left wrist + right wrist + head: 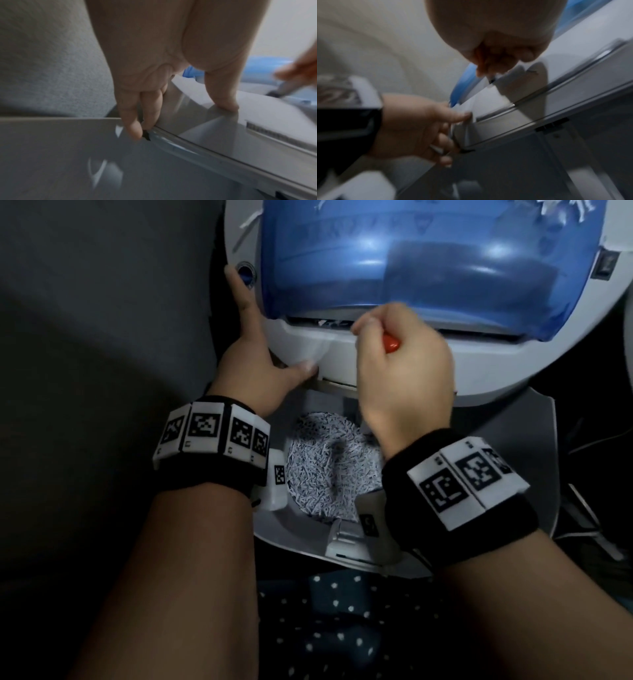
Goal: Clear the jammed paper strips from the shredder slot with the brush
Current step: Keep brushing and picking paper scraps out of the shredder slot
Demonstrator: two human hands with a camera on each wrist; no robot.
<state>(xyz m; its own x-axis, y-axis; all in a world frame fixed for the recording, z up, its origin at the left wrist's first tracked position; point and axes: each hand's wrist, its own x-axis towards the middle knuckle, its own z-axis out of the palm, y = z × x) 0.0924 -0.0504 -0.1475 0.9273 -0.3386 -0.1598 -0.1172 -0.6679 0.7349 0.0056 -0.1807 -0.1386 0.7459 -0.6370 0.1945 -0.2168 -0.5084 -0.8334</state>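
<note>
Bracing shredder [394,368] at left corner, left hand [255,364] spread — index finger straight along smooth white plastic edge, thumb pressed on front face. Glossy curved blue cover [428,261] above; narrow dark slot [322,322] beneath it, paper strips [323,322] showing at its left end. Right hand [404,378] curled round brush [390,344] — orange handle visible, bristle end blurred at slot. Below, grey bin [294,529] holds heap of fine shredded paper [329,467].
</note>
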